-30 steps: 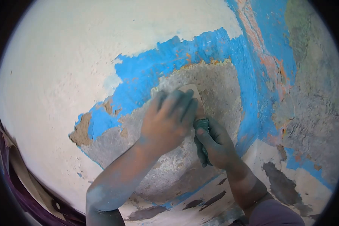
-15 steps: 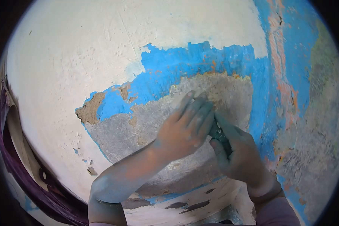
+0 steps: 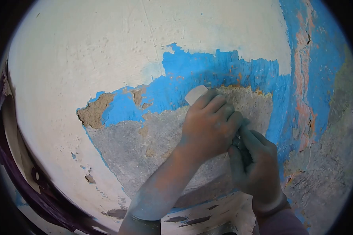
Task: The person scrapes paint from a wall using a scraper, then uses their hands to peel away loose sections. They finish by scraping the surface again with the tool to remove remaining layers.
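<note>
Both hands are on a scraper whose pale flat blade (image 3: 196, 94) sticks out past the left knuckles, at the lower edge of the blue paint (image 3: 208, 76). My left hand (image 3: 211, 125) is closed, its fingers curled over the front part of the tool. My right hand (image 3: 259, 164) wraps the dark handle behind it, thumb and fingers around it. The middle of the scraper is hidden under the left hand. Below the blue band lies a bare grey patch of wall (image 3: 145, 145).
Cream paint (image 3: 86, 51) surrounds the blue area, with a broken brown plaster spot (image 3: 96, 111) at its left end. A cracked pinkish strip (image 3: 302, 78) runs down the right. Dark purple cloth (image 3: 19, 184) hangs at the lower left.
My left hand has curled from stretched fingers into a closed grip, and the blade now shows beyond it. The view has shifted slightly; both hands sit a little farther right.
</note>
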### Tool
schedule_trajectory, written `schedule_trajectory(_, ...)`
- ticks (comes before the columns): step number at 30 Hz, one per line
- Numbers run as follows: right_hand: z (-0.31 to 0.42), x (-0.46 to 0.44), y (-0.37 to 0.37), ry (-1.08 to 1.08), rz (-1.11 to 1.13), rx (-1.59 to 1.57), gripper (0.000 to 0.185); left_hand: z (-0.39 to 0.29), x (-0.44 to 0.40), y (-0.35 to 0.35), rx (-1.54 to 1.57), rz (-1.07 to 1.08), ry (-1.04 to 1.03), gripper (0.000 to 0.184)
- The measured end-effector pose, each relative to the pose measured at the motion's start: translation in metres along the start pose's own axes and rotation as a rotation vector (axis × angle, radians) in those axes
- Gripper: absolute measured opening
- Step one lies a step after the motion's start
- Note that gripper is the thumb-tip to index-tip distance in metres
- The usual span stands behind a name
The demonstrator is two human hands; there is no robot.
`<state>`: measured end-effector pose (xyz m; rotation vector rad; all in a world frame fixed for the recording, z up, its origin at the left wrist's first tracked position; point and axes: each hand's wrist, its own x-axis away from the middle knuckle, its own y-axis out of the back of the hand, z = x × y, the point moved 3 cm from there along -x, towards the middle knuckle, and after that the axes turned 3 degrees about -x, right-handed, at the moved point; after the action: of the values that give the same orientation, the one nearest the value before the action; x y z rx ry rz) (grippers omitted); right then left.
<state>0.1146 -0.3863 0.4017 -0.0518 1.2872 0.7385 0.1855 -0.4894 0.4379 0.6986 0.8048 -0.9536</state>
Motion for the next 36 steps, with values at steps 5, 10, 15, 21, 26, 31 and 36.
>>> schedule_trajectory(5,0.007,0.008,-0.002,-0.038,-0.008,0.081,0.042,-0.005,0.01,-0.001,0.11,-0.084,0.042,0.012)
schedule_trajectory(10,0.02,0.009,0.004,-0.028,-0.065,0.097,0.041,-0.005,0.005,0.001,0.189,-0.156,0.089,0.012)
schedule_trajectory(15,0.02,0.005,0.001,-0.044,-0.035,0.139,0.043,-0.001,0.006,-0.001,0.189,-0.191,0.056,0.011)
schedule_trajectory(21,0.028,0.012,0.002,-0.097,-0.073,0.138,0.039,-0.005,0.007,-0.001,0.234,-0.131,0.082,0.012)
schedule_trajectory(26,0.02,0.015,-0.002,-0.005,-0.129,0.14,0.039,-0.005,0.007,0.0,0.202,-0.18,0.055,0.012)
schedule_trajectory(31,0.02,0.009,0.0,-0.057,-0.101,0.162,0.038,-0.003,0.006,-0.006,0.185,-0.152,0.035,0.013)
schedule_trajectory(36,0.019,0.015,0.002,0.081,-0.132,0.141,0.038,-0.007,0.008,-0.007,0.221,-0.114,0.072,0.013)
